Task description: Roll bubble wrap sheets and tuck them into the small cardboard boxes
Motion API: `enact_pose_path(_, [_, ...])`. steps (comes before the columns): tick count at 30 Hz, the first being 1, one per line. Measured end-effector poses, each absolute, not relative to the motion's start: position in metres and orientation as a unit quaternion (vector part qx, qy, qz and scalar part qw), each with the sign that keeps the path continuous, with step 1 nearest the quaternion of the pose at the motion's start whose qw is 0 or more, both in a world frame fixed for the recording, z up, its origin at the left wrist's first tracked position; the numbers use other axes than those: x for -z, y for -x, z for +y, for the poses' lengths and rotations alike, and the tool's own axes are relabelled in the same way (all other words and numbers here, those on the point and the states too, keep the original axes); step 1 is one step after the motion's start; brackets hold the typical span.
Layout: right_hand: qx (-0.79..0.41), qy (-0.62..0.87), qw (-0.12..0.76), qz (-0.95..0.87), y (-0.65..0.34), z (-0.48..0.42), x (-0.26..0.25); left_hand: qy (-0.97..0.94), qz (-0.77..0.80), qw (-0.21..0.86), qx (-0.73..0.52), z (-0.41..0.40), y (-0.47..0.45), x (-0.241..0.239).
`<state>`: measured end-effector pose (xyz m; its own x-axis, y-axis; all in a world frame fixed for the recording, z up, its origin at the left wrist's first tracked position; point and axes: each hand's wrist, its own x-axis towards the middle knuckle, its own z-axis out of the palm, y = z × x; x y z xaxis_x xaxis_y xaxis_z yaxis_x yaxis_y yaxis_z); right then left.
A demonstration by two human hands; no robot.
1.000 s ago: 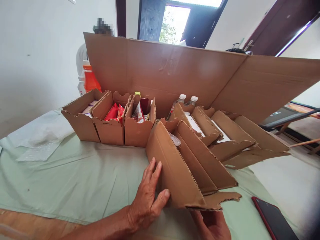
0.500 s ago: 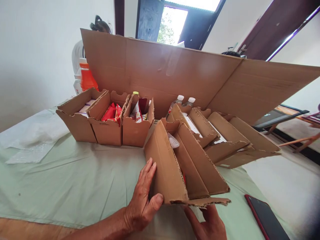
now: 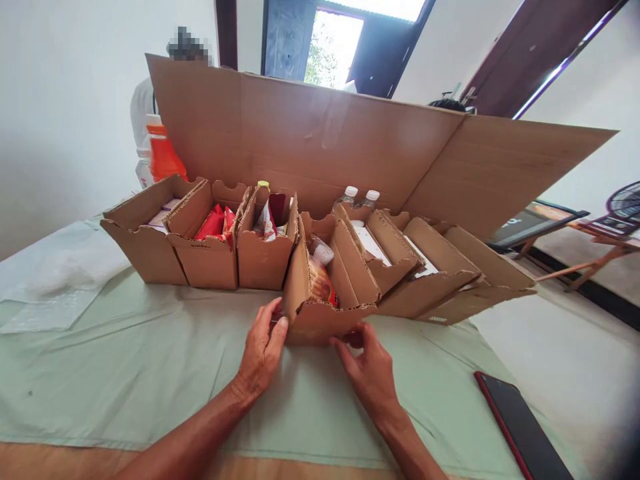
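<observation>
An open-topped cardboard box (image 3: pixel 330 327) stands upright on the green cloth, between my two hands. Inside it are a food packet (image 3: pixel 321 283) with red on it and a clear plastic-wrapped item (image 3: pixel 320 252). My left hand (image 3: pixel 263 343) holds the box's left side, thumb near the front corner. With curled fingers, my right hand (image 3: pixel 367 363) grips the lower right of the front; some fingertips are hidden. Left of this box stand three similar boxes, among them one with red packets (image 3: pixel 217 223). To its right, several boxes (image 3: pixel 395 250) lean together, some with white items inside.
A large cardboard panel (image 3: pixel 295 127) rises behind the boxes. Bottles (image 3: pixel 350 195) and an orange bottle (image 3: pixel 165 153) stand near it. Plastic wrap (image 3: pixel 65 280) lies at left, a phone (image 3: pixel 525 420) at right on the green cloth (image 3: pixel 175 373). A person (image 3: pixel 143 110) is partly hidden behind the panel.
The box between my hands has gone from tilted to upright, moving back into the row. Both hands have moved with it, and its contents now show. The view has shifted slightly.
</observation>
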<state>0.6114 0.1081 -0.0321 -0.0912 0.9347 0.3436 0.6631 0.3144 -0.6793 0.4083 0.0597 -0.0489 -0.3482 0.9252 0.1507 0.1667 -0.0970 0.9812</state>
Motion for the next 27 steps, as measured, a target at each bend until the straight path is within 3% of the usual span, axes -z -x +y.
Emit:
enact_pose_path(8, [-0.160,0.579,0.363,-0.713,-0.599,0.147,0.031,-0.486,0.525,0.413,-0.564,0.055,-0.414,0.050])
enact_pose_path(16, [-0.224,0.467,0.332,-0.788,-0.569,0.126,0.025,-0.536,0.401,0.504,-0.545,0.070,-0.403,0.065])
enact_pose_path(27, [-0.216,0.466,0.339,-0.788,-0.557,0.167,0.032,-0.419,0.440,0.571,-0.552,0.074,-0.400,0.056])
